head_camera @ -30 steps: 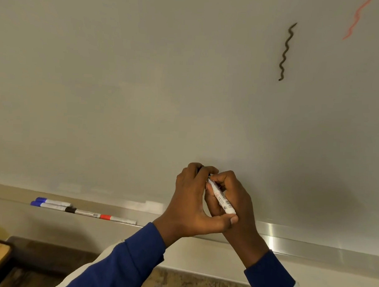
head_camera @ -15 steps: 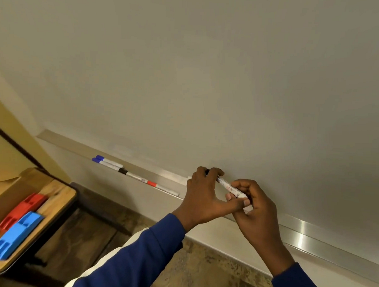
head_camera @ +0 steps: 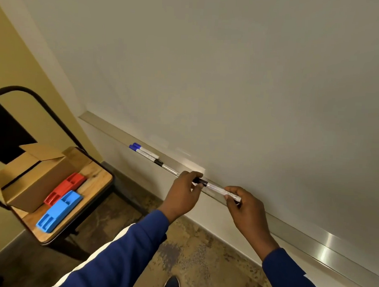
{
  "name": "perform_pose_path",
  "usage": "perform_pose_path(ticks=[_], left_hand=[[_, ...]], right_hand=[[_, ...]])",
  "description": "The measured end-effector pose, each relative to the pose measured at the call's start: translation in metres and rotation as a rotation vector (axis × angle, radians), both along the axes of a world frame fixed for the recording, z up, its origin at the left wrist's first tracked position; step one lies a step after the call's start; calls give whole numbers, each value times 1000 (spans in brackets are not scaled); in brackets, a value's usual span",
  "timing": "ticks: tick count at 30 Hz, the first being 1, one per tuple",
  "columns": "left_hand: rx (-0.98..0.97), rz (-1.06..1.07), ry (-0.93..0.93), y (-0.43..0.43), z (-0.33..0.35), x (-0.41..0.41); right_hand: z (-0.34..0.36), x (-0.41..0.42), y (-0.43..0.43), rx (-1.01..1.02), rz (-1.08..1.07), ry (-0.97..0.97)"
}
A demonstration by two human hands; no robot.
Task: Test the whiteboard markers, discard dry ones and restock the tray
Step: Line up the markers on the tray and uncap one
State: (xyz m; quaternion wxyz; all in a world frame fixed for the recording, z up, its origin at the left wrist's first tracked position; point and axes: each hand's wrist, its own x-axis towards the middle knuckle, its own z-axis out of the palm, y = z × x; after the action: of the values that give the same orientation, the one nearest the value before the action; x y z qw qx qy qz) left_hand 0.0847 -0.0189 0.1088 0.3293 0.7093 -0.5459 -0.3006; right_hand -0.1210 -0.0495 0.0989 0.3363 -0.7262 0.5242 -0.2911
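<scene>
Black-capped marker [head_camera: 217, 189] was right by the tray [head_camera: 323, 246] edge, you held it w/ both hands: left hand [head_camera: 182, 195] pinched the cap end, right hand [head_camera: 246, 211] pinched the tail

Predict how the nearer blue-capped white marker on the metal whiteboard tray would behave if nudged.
The nearer blue-capped white marker looks slim and round, so it would probably roll. Its straight barrel likely stays stiff and light. The metal whiteboard tray may stop it.
</scene>
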Motion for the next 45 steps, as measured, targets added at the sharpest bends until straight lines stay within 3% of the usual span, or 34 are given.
perform_pose_path(ticks=[13, 24, 45], left_hand=[[72, -58, -308, -55, -63, 101], [179, -121, -532, -81, -97, 137], [155, -127, -640, -77, -110, 152]], right_hand=[[-65, 98, -57, -88, 130, 380], [-97, 155, -85, -92, 128, 568], [-114, 166, -88, -154, 246, 446]])
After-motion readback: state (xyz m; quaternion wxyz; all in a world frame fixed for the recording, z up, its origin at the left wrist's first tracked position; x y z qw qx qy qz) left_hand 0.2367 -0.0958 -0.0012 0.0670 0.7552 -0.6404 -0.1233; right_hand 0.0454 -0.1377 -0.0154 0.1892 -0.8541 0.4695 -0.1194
